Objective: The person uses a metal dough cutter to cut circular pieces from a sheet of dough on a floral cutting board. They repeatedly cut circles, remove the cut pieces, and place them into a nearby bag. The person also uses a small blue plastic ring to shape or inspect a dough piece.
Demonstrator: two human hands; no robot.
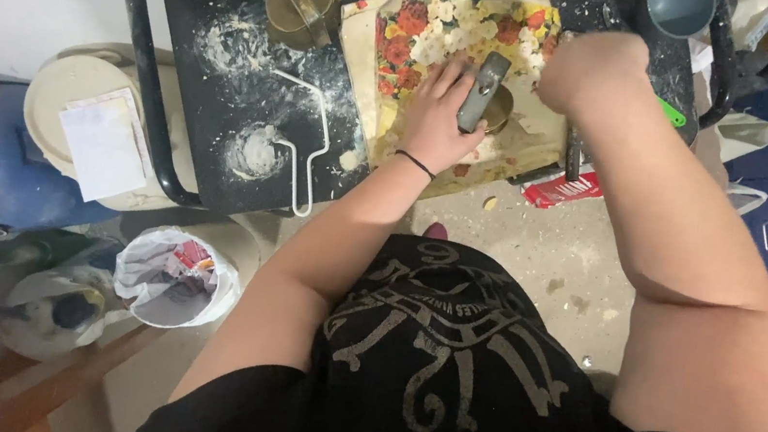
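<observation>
At upper centre, the left hand (435, 120) lies flat, fingers spread, pinning a dark grey oblong metal block (482, 91) onto the flowered cloth (456, 29) on the black flour-dusted tabletop (224, 89); the right hand (583, 69) is fisted, contents hidden; pressing looks underway, unfinished.

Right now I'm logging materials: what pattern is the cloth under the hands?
Floral cloth: red, white, yellow flowers; head view.

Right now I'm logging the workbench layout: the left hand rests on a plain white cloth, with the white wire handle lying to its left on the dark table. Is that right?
Not quite. The head view shows the left hand resting on a floral cloth with red, orange and white flowers, not plain white. The white wire handle does lie to its left on the dark table.
</observation>
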